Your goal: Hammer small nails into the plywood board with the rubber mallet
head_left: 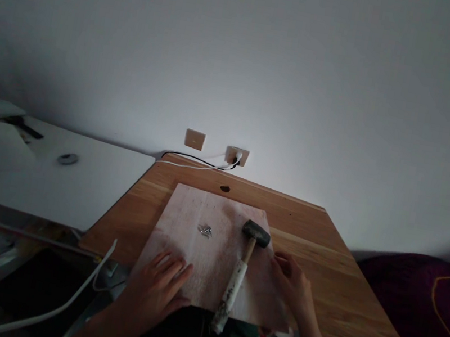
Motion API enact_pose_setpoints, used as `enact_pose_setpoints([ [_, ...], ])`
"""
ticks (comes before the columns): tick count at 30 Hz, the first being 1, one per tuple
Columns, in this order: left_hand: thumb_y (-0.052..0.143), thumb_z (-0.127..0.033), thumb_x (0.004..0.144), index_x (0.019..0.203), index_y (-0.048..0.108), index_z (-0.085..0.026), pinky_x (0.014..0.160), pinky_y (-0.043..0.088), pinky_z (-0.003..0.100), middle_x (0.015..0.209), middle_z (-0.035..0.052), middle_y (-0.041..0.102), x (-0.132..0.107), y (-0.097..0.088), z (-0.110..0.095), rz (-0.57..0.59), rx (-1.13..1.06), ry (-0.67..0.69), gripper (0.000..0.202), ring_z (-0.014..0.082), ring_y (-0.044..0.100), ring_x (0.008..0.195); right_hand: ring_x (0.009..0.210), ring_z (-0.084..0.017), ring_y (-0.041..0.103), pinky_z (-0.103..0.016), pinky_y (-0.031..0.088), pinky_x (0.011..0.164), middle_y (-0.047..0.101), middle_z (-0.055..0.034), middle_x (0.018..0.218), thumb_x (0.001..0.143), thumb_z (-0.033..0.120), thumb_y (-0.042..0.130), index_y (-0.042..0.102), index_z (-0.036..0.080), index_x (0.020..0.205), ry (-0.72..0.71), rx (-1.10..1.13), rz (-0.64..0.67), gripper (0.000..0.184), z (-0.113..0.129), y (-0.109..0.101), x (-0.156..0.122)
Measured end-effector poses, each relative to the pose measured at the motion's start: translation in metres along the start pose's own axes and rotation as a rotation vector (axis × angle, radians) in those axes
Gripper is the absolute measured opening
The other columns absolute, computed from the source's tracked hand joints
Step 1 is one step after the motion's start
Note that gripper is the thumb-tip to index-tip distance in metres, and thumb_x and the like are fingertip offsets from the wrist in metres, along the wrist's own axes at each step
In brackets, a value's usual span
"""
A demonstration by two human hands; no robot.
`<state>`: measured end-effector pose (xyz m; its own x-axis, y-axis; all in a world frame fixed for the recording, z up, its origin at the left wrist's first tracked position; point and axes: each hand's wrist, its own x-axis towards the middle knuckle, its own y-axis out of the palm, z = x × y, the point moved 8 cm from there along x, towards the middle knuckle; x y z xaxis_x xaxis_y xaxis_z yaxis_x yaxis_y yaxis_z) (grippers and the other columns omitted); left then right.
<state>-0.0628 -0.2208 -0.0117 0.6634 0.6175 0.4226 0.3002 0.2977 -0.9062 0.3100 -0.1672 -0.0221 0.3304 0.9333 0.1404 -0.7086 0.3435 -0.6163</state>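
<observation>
A pale pinkish board (222, 213) lies on a wooden desk (321, 263) and overhangs its near edge. My left hand (161, 286) rests flat on the board's near left part, fingers stretched out. My right hand (291, 284) sits at the board's right edge with the fingers curled against it. Between the hands lies a hammer (242, 265) with a black head and a pale worn handle, touched by neither hand. A small heap of metal nails (205, 230) sits near the board's middle.
A white table (77, 185) with papers and a small round object stands to the left. Wall sockets (236, 155) with black and white cables are behind the desk. A white cable (72, 292) hangs at lower left. A dark purple seat (421, 302) is at right.
</observation>
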Motion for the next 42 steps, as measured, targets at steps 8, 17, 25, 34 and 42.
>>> enact_pose_setpoints([
  [8,0.043,-0.053,0.116,0.14,0.069,-0.014,0.113,0.056,0.05,0.127,0.0151,0.078,-0.022,-0.008,0.054,-0.069,0.126,-0.213,0.053,0.0315,0.073,0.12,0.088,-0.034,0.086,-0.045,0.067,0.078,0.089,-0.0119,0.098,0.085,0.056,0.063,0.075,0.027,0.102,-0.118,0.065,0.117,0.036,0.04,0.056,0.003],
  [17,0.043,-0.047,0.113,0.131,0.073,-0.015,0.105,0.058,0.05,0.123,0.0189,0.077,-0.067,-0.032,0.136,-0.031,0.083,-0.577,0.047,0.0358,0.074,0.115,0.091,-0.03,0.084,-0.042,0.066,0.084,0.088,-0.0103,0.105,0.094,0.042,0.065,0.075,0.026,0.115,-0.286,0.124,0.275,0.029,0.105,0.139,0.003],
  [25,0.042,-0.042,0.11,0.14,0.067,-0.011,0.103,0.055,0.05,0.126,0.0217,0.071,-0.046,-0.045,0.182,0.187,0.164,-0.846,0.05,0.0383,0.069,0.121,0.111,-0.028,0.081,-0.044,0.066,0.099,0.082,-0.0112,0.124,0.103,0.046,0.064,0.069,0.025,0.132,-0.382,0.267,0.389,0.036,0.129,0.18,-0.004],
  [34,0.04,-0.044,0.11,0.147,0.061,-0.008,0.108,0.053,0.055,0.154,0.0288,0.057,-0.071,-0.066,0.232,0.087,0.247,-1.109,0.056,0.0443,0.061,0.136,0.109,-0.029,0.078,-0.044,0.065,0.096,0.077,-0.0129,0.128,0.102,0.046,0.062,0.069,0.025,0.123,-0.368,0.243,0.298,0.031,0.123,0.165,-0.017],
  [42,0.033,-0.048,0.108,0.143,0.064,-0.006,0.104,0.053,0.055,0.134,0.0297,0.07,-0.106,-0.069,0.251,0.155,0.258,-1.184,0.063,0.0456,0.066,0.127,0.101,-0.029,0.082,-0.044,0.065,0.093,0.083,-0.011,0.113,0.102,0.038,0.058,0.068,0.025,0.13,-0.365,0.228,0.322,0.033,0.128,0.176,-0.026],
])
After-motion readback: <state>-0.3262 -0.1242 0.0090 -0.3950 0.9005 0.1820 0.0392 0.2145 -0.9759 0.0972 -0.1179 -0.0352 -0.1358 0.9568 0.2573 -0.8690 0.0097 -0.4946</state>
